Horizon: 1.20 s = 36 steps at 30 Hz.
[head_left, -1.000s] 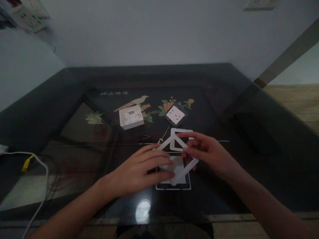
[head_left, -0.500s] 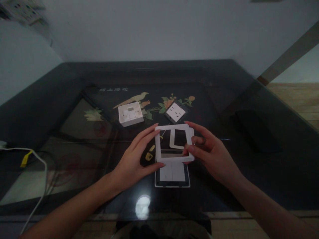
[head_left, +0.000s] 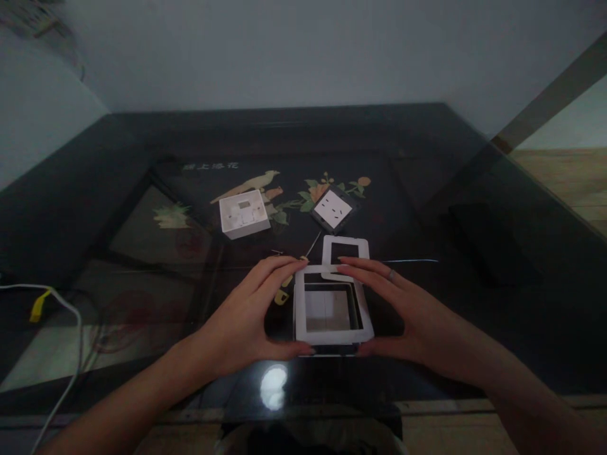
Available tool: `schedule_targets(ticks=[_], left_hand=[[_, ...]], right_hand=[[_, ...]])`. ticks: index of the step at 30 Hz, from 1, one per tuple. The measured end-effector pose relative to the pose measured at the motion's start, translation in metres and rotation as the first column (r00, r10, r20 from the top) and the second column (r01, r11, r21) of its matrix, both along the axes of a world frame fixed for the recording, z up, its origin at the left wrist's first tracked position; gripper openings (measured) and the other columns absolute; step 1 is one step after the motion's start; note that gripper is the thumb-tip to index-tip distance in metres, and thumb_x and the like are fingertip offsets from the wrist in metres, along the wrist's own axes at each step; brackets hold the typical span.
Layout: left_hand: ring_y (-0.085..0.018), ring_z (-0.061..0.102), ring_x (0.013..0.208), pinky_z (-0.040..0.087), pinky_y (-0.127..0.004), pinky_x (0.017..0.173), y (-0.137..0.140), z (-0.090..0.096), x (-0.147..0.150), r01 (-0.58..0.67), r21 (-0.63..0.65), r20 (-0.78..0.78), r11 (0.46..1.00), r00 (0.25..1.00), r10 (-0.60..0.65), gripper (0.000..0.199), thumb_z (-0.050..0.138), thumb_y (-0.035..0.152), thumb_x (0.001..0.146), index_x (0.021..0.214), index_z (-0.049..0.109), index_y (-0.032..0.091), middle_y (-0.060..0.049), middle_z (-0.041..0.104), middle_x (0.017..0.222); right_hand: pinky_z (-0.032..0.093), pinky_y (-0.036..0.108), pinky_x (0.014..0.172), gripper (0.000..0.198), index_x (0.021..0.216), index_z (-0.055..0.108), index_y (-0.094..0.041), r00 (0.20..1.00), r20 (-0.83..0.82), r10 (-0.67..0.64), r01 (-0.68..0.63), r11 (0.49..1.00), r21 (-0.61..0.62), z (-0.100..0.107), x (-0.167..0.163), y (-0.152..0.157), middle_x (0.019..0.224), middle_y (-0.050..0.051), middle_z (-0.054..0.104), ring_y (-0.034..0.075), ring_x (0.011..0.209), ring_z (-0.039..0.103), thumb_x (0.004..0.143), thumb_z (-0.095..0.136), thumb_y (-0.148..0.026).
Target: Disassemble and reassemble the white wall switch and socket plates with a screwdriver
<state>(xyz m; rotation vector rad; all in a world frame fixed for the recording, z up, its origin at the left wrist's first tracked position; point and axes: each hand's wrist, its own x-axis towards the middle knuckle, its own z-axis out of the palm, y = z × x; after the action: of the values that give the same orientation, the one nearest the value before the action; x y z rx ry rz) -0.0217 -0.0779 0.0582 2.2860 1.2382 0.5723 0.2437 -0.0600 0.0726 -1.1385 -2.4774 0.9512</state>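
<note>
My left hand (head_left: 253,309) grips the left side of a white faceplate frame (head_left: 300,316), fingers at its top corner and thumb at its lower edge. On the opposite side, my right hand (head_left: 403,309) holds the same frame in a like way. Through its opening shows a switch panel (head_left: 327,309) with a dark border, lying below it; whether the two touch I cannot tell. Just behind lies a second white frame (head_left: 348,241), partly covered by the fingers of my right hand. A thin screwdriver (head_left: 313,244) with a yellowish handle is partly hidden by my left hand.
Farther back on the dark glass table (head_left: 142,139) stand a white wall box (head_left: 244,215) and a socket panel (head_left: 333,208). A white cable (head_left: 78,335) with a yellow tag runs along the left. A dark flat object (head_left: 493,243) lies at right.
Both hands have lowered the white frame toward me, over the switch panel. My right hand has shifted from the frame's side to its top and bottom corners.
</note>
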Motion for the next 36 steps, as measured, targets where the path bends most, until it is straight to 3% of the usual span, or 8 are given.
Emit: schedule_targets(ticks=[6, 15, 20, 36], left_hand=[[-0.032, 0.048, 0.122, 0.048, -0.047, 0.099, -0.007, -0.003, 0.002, 0.084, -0.084, -0.069, 0.993, 0.994, -0.089, 0.093, 0.080, 0.043, 0.064, 0.142, 0.031, 0.029, -0.012, 0.044, 0.134], [-0.032, 0.043, 0.129, 0.045, -0.049, 0.104, -0.007, -0.004, 0.002, 0.118, -0.136, -0.074, 0.984, 0.989, -0.129, 0.095, 0.080, 0.040, 0.066, 0.144, 0.026, 0.030, -0.012, 0.038, 0.142], [-0.031, 0.046, 0.127, 0.046, -0.048, 0.104, -0.007, -0.002, 0.001, 0.128, -0.139, -0.038, 0.982, 0.990, -0.135, 0.090, 0.078, 0.038, 0.069, 0.143, 0.027, 0.031, -0.011, 0.041, 0.140], [-0.031, 0.042, 0.129, 0.043, -0.048, 0.106, -0.008, 0.001, 0.002, 0.159, -0.160, -0.124, 0.974, 0.976, -0.179, 0.091, 0.075, 0.038, 0.073, 0.145, 0.021, 0.028, -0.012, 0.037, 0.143]], right_hand=[[0.040, 0.049, 0.108, 0.087, 0.147, 0.026, -0.033, 0.995, 0.077, 0.068, -0.069, 0.997, 0.018, -0.007, -0.002, -0.012, 0.152, 0.006, 0.033, 0.030, 0.136, 0.037, 0.074, 0.072, -0.028], [0.044, 0.047, 0.105, 0.089, 0.148, 0.025, -0.026, 0.991, 0.116, 0.073, -0.076, 0.997, 0.019, -0.010, -0.002, -0.010, 0.149, 0.010, 0.039, 0.030, 0.131, 0.043, 0.074, 0.073, -0.037], [0.043, 0.045, 0.106, 0.086, 0.147, 0.029, -0.022, 0.986, 0.155, 0.066, -0.070, 0.997, 0.023, -0.012, -0.003, -0.010, 0.147, 0.012, 0.041, 0.030, 0.131, 0.044, 0.075, 0.072, -0.036], [0.045, 0.043, 0.104, 0.084, 0.146, 0.032, -0.019, 0.974, 0.210, 0.087, -0.099, 0.994, 0.048, -0.013, -0.004, -0.007, 0.147, 0.013, 0.041, 0.029, 0.130, 0.045, 0.075, 0.071, -0.042]])
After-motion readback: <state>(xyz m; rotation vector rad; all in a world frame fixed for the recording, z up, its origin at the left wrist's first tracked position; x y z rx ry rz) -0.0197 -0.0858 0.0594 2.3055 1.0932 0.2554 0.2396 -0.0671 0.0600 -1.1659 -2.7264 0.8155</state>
